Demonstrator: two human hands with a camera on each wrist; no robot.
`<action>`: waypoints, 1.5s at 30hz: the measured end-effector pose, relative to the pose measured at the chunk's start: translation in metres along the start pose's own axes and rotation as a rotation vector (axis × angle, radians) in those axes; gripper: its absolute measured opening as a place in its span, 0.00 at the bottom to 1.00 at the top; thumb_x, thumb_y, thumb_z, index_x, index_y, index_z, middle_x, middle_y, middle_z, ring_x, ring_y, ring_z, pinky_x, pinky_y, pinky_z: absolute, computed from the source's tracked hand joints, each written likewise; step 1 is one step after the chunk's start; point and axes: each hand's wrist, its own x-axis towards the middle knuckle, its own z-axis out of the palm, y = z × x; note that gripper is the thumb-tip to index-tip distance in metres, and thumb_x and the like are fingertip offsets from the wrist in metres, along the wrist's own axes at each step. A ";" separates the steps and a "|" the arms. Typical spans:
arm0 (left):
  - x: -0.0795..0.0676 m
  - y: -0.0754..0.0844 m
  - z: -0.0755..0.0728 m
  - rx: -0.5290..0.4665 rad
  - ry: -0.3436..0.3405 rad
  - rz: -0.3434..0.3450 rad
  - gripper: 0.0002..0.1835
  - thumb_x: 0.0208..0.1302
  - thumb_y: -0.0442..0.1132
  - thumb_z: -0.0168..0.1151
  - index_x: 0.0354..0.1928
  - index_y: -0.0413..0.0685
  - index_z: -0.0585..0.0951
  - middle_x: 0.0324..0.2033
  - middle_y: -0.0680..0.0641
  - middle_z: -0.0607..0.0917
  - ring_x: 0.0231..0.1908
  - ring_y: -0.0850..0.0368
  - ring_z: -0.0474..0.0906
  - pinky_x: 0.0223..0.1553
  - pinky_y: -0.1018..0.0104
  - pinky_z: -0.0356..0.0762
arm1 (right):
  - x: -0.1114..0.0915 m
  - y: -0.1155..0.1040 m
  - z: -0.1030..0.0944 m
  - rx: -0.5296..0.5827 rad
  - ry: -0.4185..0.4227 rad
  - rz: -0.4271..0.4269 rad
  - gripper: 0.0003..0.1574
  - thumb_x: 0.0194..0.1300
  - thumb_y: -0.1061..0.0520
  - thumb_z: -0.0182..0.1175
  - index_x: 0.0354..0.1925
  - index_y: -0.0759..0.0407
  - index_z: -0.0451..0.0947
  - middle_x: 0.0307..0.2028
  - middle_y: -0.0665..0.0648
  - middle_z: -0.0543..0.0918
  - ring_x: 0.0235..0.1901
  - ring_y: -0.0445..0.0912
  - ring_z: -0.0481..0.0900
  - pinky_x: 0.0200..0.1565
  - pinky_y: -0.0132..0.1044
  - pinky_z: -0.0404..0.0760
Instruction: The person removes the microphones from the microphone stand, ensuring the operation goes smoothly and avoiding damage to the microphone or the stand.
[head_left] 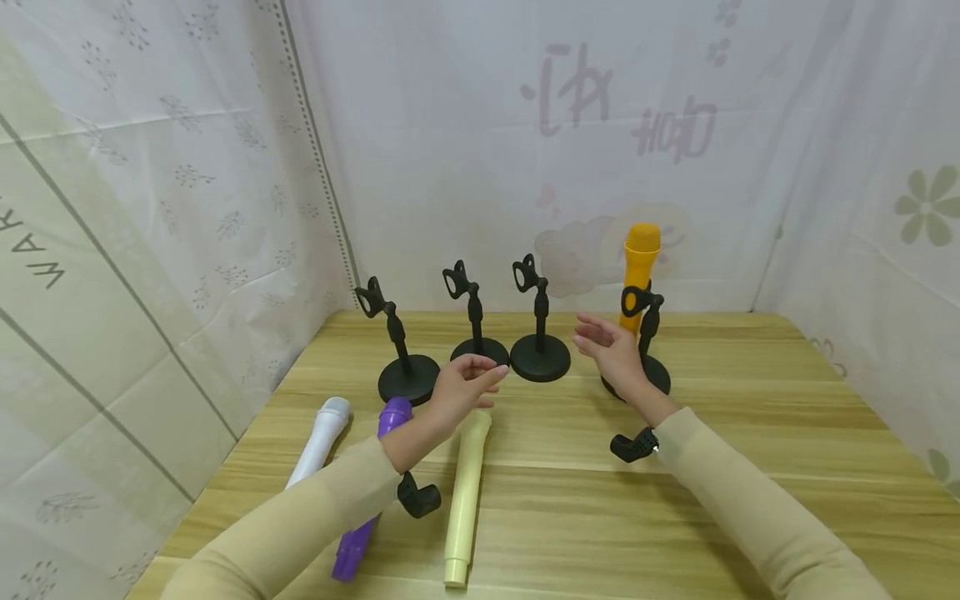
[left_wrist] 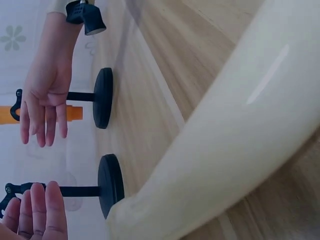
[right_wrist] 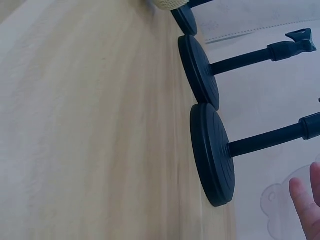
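My left hand (head_left: pixel 461 390) hovers with relaxed fingers over the head of a pale yellow microphone (head_left: pixel 467 500), holding nothing. That microphone lies on the table and fills much of the left wrist view. Partly under my left forearm lies a purple microphone (head_left: pixel 395 410); a white microphone (head_left: pixel 322 433) is farther left. My right hand (head_left: pixel 617 357) is raised with loosely extended fingers and nothing in them, just left of the rightmost black stand (head_left: pixel 655 367). An orange microphone (head_left: pixel 642 254) stands head up at that stand's clip, its lower part hidden by my right hand.
Three more black stands line the back of the wooden table (head_left: pixel 570 517): a left one (head_left: pixel 408 379), a middle one (head_left: pixel 476 312) and another (head_left: pixel 540 357) nearer my right hand. Their clips hold nothing. A patterned curtain (head_left: pixel 450 125) hangs behind.
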 end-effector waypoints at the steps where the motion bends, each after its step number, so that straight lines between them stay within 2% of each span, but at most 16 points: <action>1: 0.001 0.000 0.002 -0.005 -0.012 0.007 0.18 0.62 0.43 0.69 0.46 0.37 0.78 0.35 0.45 0.82 0.34 0.54 0.82 0.37 0.54 0.84 | -0.002 0.000 -0.002 -0.004 -0.003 -0.003 0.27 0.65 0.59 0.65 0.61 0.61 0.74 0.54 0.67 0.78 0.45 0.43 0.82 0.44 0.32 0.81; 4: 0.005 0.000 0.008 -0.012 -0.044 0.038 0.17 0.63 0.42 0.68 0.46 0.37 0.78 0.35 0.45 0.82 0.35 0.51 0.82 0.38 0.54 0.84 | -0.007 0.000 -0.007 -0.002 -0.009 -0.006 0.27 0.65 0.59 0.65 0.61 0.61 0.75 0.54 0.69 0.77 0.44 0.41 0.82 0.44 0.32 0.81; 9: 0.012 0.005 0.016 -0.004 -0.081 0.078 0.16 0.64 0.41 0.67 0.47 0.38 0.78 0.36 0.45 0.82 0.42 0.41 0.81 0.38 0.57 0.84 | -0.014 -0.002 -0.014 0.005 -0.027 -0.027 0.27 0.66 0.63 0.63 0.62 0.64 0.72 0.54 0.71 0.76 0.42 0.40 0.82 0.44 0.34 0.82; 14: 0.020 0.011 0.025 0.000 -0.105 0.098 0.18 0.64 0.44 0.67 0.49 0.38 0.78 0.37 0.45 0.82 0.39 0.49 0.82 0.37 0.60 0.84 | -0.020 -0.004 -0.023 0.005 -0.026 -0.053 0.28 0.65 0.65 0.62 0.62 0.68 0.71 0.53 0.74 0.76 0.41 0.39 0.82 0.43 0.35 0.82; 16: 0.024 0.013 0.029 0.005 -0.109 0.101 0.19 0.63 0.45 0.67 0.49 0.39 0.78 0.37 0.45 0.82 0.38 0.52 0.81 0.38 0.59 0.83 | -0.023 -0.003 -0.028 0.000 -0.018 -0.066 0.28 0.65 0.63 0.63 0.62 0.67 0.72 0.52 0.73 0.77 0.41 0.38 0.82 0.42 0.35 0.82; 20: 0.032 0.015 0.036 0.010 -0.124 0.114 0.21 0.64 0.46 0.67 0.51 0.39 0.78 0.39 0.45 0.81 0.43 0.45 0.81 0.43 0.52 0.82 | -0.029 0.000 -0.038 -0.018 -0.008 -0.100 0.28 0.65 0.59 0.64 0.62 0.64 0.73 0.49 0.62 0.82 0.42 0.39 0.82 0.43 0.36 0.82; 23: 0.034 0.019 0.039 0.014 -0.145 0.134 0.23 0.65 0.46 0.65 0.54 0.37 0.76 0.41 0.45 0.81 0.46 0.41 0.79 0.45 0.52 0.81 | -0.034 0.002 -0.046 -0.029 -0.005 -0.125 0.28 0.65 0.60 0.64 0.62 0.65 0.72 0.48 0.61 0.82 0.42 0.39 0.82 0.43 0.34 0.82; 26: 0.039 0.020 0.042 0.028 -0.169 0.154 0.24 0.66 0.47 0.65 0.56 0.39 0.76 0.44 0.45 0.81 0.47 0.44 0.79 0.46 0.52 0.80 | -0.039 0.002 -0.053 -0.031 0.007 -0.135 0.29 0.65 0.61 0.64 0.62 0.68 0.71 0.49 0.70 0.80 0.41 0.38 0.82 0.42 0.31 0.82; 29: 0.046 0.022 0.046 0.035 -0.191 0.175 0.23 0.66 0.47 0.65 0.57 0.42 0.76 0.47 0.45 0.80 0.49 0.49 0.78 0.47 0.53 0.80 | -0.044 0.001 -0.061 0.007 0.026 -0.124 0.30 0.65 0.63 0.63 0.62 0.73 0.69 0.49 0.74 0.78 0.41 0.39 0.83 0.41 0.32 0.82; 33: 0.058 0.022 0.053 0.068 -0.224 0.205 0.22 0.66 0.48 0.64 0.58 0.47 0.76 0.49 0.49 0.80 0.48 0.56 0.78 0.47 0.59 0.80 | -0.049 0.001 -0.069 0.033 0.054 -0.106 0.31 0.65 0.63 0.64 0.62 0.75 0.67 0.48 0.69 0.80 0.40 0.40 0.83 0.40 0.32 0.82; 39: 0.069 0.031 0.068 0.157 -0.293 0.228 0.25 0.67 0.49 0.63 0.62 0.48 0.74 0.54 0.47 0.79 0.49 0.55 0.77 0.48 0.63 0.78 | -0.053 0.002 -0.081 0.025 0.101 -0.116 0.31 0.64 0.64 0.65 0.62 0.74 0.68 0.47 0.66 0.81 0.40 0.40 0.83 0.40 0.33 0.82; 45: 0.081 0.037 0.082 0.202 -0.273 0.228 0.25 0.66 0.52 0.63 0.61 0.50 0.75 0.54 0.49 0.79 0.50 0.57 0.77 0.50 0.62 0.77 | -0.052 0.003 -0.089 0.027 0.125 -0.105 0.31 0.64 0.64 0.64 0.62 0.73 0.68 0.47 0.65 0.81 0.40 0.38 0.83 0.40 0.34 0.82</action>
